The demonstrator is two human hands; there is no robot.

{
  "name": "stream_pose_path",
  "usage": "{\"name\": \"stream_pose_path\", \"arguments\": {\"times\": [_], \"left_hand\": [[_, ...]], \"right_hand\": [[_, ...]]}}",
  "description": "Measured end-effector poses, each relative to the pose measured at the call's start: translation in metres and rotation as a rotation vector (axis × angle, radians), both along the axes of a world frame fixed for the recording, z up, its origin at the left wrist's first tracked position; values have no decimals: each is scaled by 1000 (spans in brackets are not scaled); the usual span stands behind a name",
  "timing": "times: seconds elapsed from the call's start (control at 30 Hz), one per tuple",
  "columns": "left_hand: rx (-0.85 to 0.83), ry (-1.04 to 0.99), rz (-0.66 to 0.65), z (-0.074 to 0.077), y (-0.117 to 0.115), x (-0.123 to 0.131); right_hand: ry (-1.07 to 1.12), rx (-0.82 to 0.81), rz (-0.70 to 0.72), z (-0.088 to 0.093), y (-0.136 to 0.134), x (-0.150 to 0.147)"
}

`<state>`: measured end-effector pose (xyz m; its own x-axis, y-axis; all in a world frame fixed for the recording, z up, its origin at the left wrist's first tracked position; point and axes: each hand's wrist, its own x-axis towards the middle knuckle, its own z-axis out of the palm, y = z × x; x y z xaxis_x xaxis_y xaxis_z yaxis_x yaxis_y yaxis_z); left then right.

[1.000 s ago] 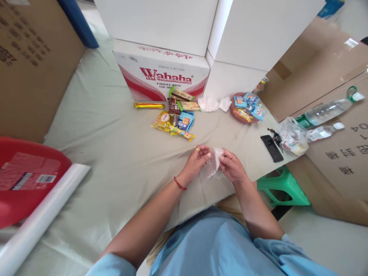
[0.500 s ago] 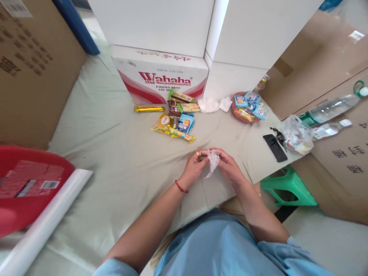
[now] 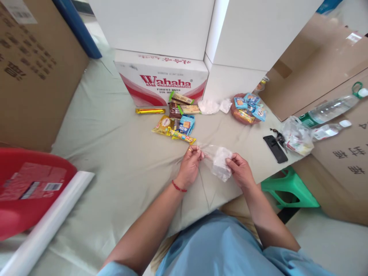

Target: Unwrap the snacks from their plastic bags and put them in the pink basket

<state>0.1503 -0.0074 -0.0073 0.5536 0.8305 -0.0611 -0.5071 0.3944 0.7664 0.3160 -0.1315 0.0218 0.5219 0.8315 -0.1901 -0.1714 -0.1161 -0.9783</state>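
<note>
A clear plastic bag (image 3: 220, 164) is stretched between my two hands above the cloth near the table's front edge. My left hand (image 3: 190, 163) pinches one end of it, fingers closed. At the bag's right side, my right hand (image 3: 240, 168) grips the crumpled, whitish part between thumb and fingers. Just beyond my hands lies a pile of wrapped snacks: a yellow stick packet (image 3: 181, 135), a yellow round-cake packet (image 3: 164, 125), blue biscuit packets (image 3: 186, 125) and a brown cocoa packet (image 3: 174, 110).
Behind the snacks stands a Wahaha carton (image 3: 163, 82). Crumpled clear bags (image 3: 209, 106) lie beside a bowl (image 3: 244, 118) of packets. A phone (image 3: 275, 148), a filled plastic bag (image 3: 297, 138) and bottles (image 3: 330, 108) are at right. A white roll (image 3: 57, 214) lies at left.
My hands have moved apart, my right hand to the right and my left slightly to the left. The bunched bag has spread out between them.
</note>
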Motion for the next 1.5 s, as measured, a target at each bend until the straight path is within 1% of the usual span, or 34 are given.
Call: {"name": "stream_pose_path", "arguments": {"times": [0.1,0.17,0.23,0.3,0.37,0.47,0.57,0.63,0.7,0.77,0.83,0.97,1.03,1.1,1.2,1.3,1.4,1.5], "left_hand": [[-1,54,-12,-1,-5,3],[8,115,-4,-2,-8,4],[33,178,2,-4,-12,6],[85,232,15,-5,-15,6],[157,289,60,-6,-16,5],[231,368,137,-4,-15,3],[239,365,165,0,-10,1],[228,340,175,2,-8,0],[199,323,181,3,-6,0],[151,313,185,1,-5,0],[102,307,193,-2,-4,1],[37,293,225,-6,1,2],[5,283,237,-5,3,2],[-12,271,242,-3,6,1],[-26,250,247,-1,8,2],[-54,226,250,-1,9,3],[-103,204,269,-1,9,4],[-142,204,307,0,9,4]], "right_hand": [[4,-9,-21,4,-8,6],[29,45,-31,8,-10,5],[91,103,-5,11,-10,0],[195,124,62,12,-7,-7],[297,126,137,11,-3,-13],[371,109,265,8,0,-15],[381,40,430,7,-3,-10],[361,26,524,6,-7,-6],[332,36,596,6,-10,-2],[278,29,625,4,-11,-1],[172,4,589,3,-11,0],[-58,1,438,4,-11,2],[-90,16,365,8,-13,7],[-36,-1,291,13,-17,16],[83,-76,183,19,-22,30],[125,-115,88,23,-22,38],[215,-79,37,22,-19,31],[295,-91,89,16,-15,13]]}}
